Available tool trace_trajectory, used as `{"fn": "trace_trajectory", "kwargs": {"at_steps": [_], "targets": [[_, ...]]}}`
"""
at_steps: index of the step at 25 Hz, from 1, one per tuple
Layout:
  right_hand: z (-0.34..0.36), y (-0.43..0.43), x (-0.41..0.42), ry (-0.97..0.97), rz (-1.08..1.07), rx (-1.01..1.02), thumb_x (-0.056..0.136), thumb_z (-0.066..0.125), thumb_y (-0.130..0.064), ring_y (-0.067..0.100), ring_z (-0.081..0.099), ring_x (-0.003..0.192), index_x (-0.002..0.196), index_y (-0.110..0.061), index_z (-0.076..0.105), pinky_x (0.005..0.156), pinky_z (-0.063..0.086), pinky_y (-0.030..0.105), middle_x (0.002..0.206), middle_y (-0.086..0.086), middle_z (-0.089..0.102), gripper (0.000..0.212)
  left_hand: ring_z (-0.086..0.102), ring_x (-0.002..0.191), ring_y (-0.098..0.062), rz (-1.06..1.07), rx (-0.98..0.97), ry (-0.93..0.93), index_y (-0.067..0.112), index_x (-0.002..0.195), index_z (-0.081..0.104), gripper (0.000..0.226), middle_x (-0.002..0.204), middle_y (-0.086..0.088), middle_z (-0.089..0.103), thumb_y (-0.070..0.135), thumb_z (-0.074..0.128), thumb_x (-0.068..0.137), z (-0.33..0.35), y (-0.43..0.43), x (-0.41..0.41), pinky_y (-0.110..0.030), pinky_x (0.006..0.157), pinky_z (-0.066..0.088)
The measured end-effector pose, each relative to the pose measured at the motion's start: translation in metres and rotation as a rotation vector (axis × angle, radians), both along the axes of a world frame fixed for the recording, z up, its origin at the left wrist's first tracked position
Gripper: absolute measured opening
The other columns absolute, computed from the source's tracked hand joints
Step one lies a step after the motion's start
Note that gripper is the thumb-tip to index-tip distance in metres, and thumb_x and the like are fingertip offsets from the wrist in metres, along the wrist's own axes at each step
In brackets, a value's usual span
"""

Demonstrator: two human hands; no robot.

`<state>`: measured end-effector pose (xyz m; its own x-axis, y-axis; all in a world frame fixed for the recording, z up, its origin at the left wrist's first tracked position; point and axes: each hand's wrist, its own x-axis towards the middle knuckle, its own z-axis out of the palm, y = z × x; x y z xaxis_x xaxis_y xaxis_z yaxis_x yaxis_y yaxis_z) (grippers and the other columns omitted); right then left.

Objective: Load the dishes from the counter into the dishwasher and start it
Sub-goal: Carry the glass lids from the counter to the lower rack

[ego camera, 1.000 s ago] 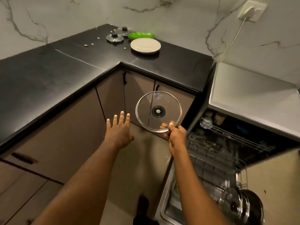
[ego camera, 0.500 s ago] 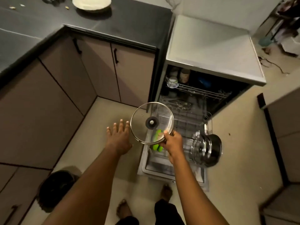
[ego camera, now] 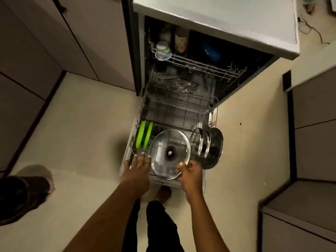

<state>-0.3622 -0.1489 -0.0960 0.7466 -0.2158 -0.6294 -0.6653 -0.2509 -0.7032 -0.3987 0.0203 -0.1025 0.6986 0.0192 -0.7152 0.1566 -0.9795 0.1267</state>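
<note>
Between the splayed, empty left hand [ego camera: 137,170] and pinching right hand [ego camera: 190,172], the glass lid [ego camera: 169,153] hovers above the lower rack [ego camera: 181,113]; next, it needs slotting upright.

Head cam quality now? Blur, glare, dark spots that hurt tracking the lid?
Head view: dim, warm light, dishwasher interior near black. Head view: lid is clear glass, rack shows through it, only faint glints on its rim. Head view: bin at lower left smeared, right hand on the lid fairly sharp. Head view: wide-angle bends cabinet edges.
</note>
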Motion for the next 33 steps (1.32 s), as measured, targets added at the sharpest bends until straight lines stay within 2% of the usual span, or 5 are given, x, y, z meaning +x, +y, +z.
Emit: {"fn": "trace_trajectory", "kwargs": {"at_steps": [7,11,16,20,33], "targets": [[-0.085,-0.036,0.057,-0.06,-0.01,-0.35,0.092,0.063,-0.017,0.025,0.064,0.09,0.093,-0.018,0.056,0.08,0.046,0.031,0.091,0.001,0.066,0.007,-0.021,0.148,-0.034,-0.12,-0.08,0.113,0.016,0.155,-0.016,0.088,0.161,-0.012,-0.025,0.023,0.048,0.096,-0.126,-0.054,0.07,-0.052,0.119,-0.008],[-0.132,-0.041,0.084,-0.121,-0.006,-0.534,0.094,0.061,-0.018,0.026,0.065,0.093,0.106,-0.01,0.061,0.076,0.042,0.025,0.099,0.008,0.07,0.015,-0.022,0.147,-0.032,-0.209,-0.107,0.186,0.014,0.153,-0.021,0.093,0.159,-0.012,-0.027,0.023,0.052,0.095,-0.191,-0.078,0.092,-0.049,0.121,-0.009],[-0.178,-0.031,0.103,-0.173,0.071,-0.738,0.093,0.06,-0.017,0.028,0.066,0.095,0.11,-0.008,0.06,0.072,0.043,0.026,0.101,0.011,0.07,0.019,-0.018,0.149,-0.029,-0.325,-0.144,0.295,0.016,0.153,-0.02,0.097,0.159,-0.012,-0.027,0.042,0.054,0.096,-0.251,-0.104,0.097,-0.043,0.121,-0.006],[-0.195,-0.021,0.11,-0.102,0.074,-0.834,0.094,0.059,-0.016,0.033,0.067,0.096,0.111,-0.008,0.06,0.077,0.052,0.037,0.102,0.014,0.069,0.019,-0.02,0.149,-0.027,-0.378,-0.167,0.296,0.017,0.152,-0.022,0.094,0.159,-0.009,-0.028,0.044,0.05,0.097,-0.269,-0.101,0.093,-0.042,0.122,-0.006],[-0.213,-0.028,0.121,-0.102,0.009,-0.79,0.095,0.06,-0.018,0.03,0.066,0.1,0.112,-0.005,0.058,0.076,0.043,0.026,0.105,0.014,0.068,0.022,-0.02,0.149,-0.03,-0.373,-0.211,0.29,0.018,0.153,-0.019,0.092,0.16,-0.009,-0.028,0.043,0.048,0.097,-0.27,-0.097,0.092,-0.043,0.119,-0.009]]}}
